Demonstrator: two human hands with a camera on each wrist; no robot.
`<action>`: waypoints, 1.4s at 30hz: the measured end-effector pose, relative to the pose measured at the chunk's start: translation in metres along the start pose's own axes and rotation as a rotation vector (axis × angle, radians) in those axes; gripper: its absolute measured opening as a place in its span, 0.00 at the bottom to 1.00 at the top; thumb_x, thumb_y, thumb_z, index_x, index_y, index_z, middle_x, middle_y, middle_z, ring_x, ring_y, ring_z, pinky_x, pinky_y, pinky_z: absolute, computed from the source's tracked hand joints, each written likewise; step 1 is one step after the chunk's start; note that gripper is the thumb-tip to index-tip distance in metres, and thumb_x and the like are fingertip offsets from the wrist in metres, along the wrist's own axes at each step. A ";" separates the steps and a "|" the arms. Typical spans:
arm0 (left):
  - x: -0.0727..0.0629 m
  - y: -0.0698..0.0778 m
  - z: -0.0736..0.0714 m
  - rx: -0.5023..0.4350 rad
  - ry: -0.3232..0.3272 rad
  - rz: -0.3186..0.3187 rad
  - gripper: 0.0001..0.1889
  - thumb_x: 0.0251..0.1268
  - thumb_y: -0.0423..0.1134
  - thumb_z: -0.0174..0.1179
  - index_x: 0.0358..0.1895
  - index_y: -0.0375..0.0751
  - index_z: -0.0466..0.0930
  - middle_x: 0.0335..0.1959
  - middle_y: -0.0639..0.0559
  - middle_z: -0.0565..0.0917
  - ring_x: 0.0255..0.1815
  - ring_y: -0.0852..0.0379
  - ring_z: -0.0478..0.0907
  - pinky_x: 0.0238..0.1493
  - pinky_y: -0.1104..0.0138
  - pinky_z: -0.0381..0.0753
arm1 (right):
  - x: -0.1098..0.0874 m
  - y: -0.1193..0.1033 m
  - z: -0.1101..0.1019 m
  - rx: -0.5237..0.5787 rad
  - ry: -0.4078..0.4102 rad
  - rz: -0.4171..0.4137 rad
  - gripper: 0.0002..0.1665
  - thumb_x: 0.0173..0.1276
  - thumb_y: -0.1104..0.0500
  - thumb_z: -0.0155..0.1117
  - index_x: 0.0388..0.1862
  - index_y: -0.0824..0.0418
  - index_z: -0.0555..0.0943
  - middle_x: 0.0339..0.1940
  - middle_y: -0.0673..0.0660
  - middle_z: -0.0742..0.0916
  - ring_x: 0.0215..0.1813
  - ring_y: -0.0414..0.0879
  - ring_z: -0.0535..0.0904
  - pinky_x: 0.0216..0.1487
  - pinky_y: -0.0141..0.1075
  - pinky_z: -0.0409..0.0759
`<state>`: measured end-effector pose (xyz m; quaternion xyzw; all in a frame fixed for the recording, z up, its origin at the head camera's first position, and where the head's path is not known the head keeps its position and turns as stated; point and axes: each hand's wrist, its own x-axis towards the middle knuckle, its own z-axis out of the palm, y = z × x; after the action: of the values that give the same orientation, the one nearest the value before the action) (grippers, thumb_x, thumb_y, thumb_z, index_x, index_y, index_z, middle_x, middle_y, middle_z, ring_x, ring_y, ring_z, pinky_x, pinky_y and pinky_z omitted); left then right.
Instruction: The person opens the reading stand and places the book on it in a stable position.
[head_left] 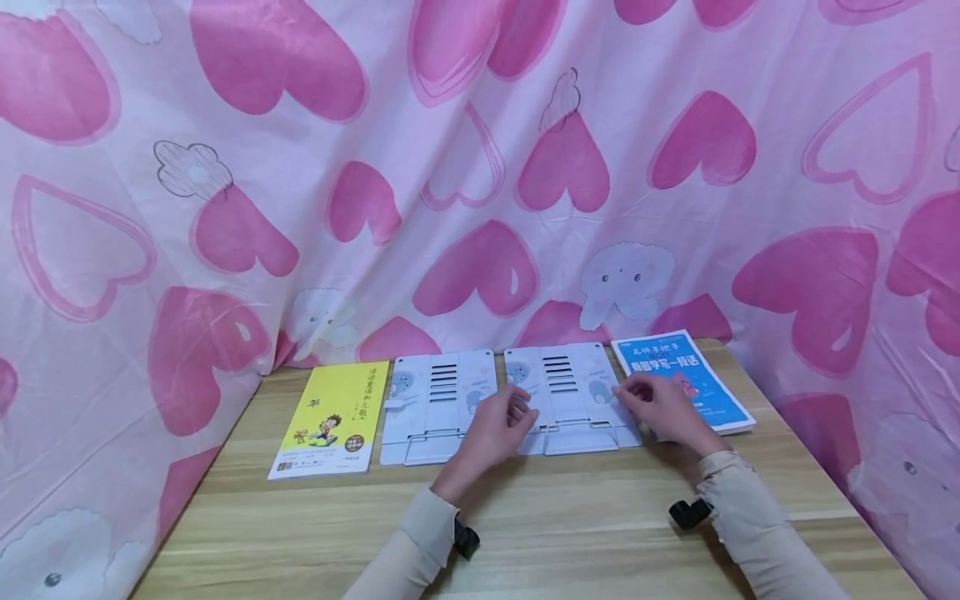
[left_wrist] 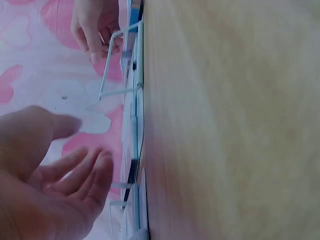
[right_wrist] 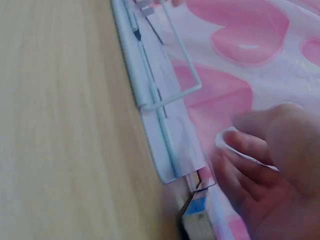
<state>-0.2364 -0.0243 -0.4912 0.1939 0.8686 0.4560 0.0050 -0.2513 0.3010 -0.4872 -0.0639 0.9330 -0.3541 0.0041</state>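
Note:
Two pale blue-white book stands with slotted backs and cartoon prints lie side by side on the table. My left hand (head_left: 497, 423) hovers over the gap between the left stand (head_left: 416, 421) and the right stand (head_left: 581, 379), fingers loosely bent with nothing in them. In the left wrist view, its thumb and fingers are apart. Beside the right stand's right edge is my right hand (head_left: 666, 407), also loosely bent and holding nothing; whether it touches the stand cannot be told. A wire bracket (right_wrist: 175, 96) sticks up from the right stand's front edge.
A yellow children's book (head_left: 330, 404) lies left of the stands. A blue-covered book (head_left: 720, 404) lies to the right, partly behind my right hand. The wooden table (head_left: 570, 525) meets a pink heart-patterned curtain (head_left: 465, 167) at the back and sides.

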 end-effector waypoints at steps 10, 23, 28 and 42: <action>0.005 -0.006 -0.002 0.075 0.029 -0.081 0.29 0.77 0.43 0.67 0.74 0.33 0.73 0.54 0.41 0.81 0.41 0.57 0.78 0.39 0.73 0.79 | 0.004 0.013 0.009 -0.084 0.068 0.045 0.39 0.80 0.45 0.67 0.81 0.62 0.69 0.78 0.71 0.75 0.76 0.70 0.65 0.75 0.75 0.70; 0.010 -0.005 -0.001 0.071 -0.063 -0.189 0.35 0.80 0.47 0.65 0.82 0.38 0.65 0.32 0.52 0.79 0.28 0.58 0.75 0.25 0.70 0.73 | -0.001 0.009 0.023 -0.112 0.045 0.031 0.44 0.77 0.41 0.70 0.82 0.61 0.71 0.80 0.71 0.71 0.83 0.72 0.50 0.76 0.77 0.51; 0.010 -0.006 0.000 0.038 -0.063 -0.165 0.34 0.79 0.47 0.66 0.80 0.39 0.68 0.32 0.50 0.80 0.28 0.59 0.75 0.26 0.70 0.74 | 0.000 0.008 0.023 -0.076 0.033 0.046 0.43 0.78 0.41 0.69 0.83 0.60 0.71 0.81 0.71 0.70 0.84 0.72 0.51 0.77 0.78 0.56; 0.010 -0.004 -0.003 -0.031 0.030 -0.096 0.30 0.80 0.42 0.64 0.79 0.35 0.72 0.42 0.46 0.84 0.39 0.57 0.78 0.35 0.70 0.77 | 0.002 0.001 0.015 0.183 0.053 0.103 0.35 0.85 0.49 0.60 0.84 0.58 0.68 0.81 0.67 0.76 0.84 0.69 0.66 0.82 0.68 0.67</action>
<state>-0.2475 -0.0253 -0.4911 0.1450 0.8697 0.4714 0.0170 -0.2528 0.2918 -0.4988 -0.0057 0.8986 -0.4386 0.0032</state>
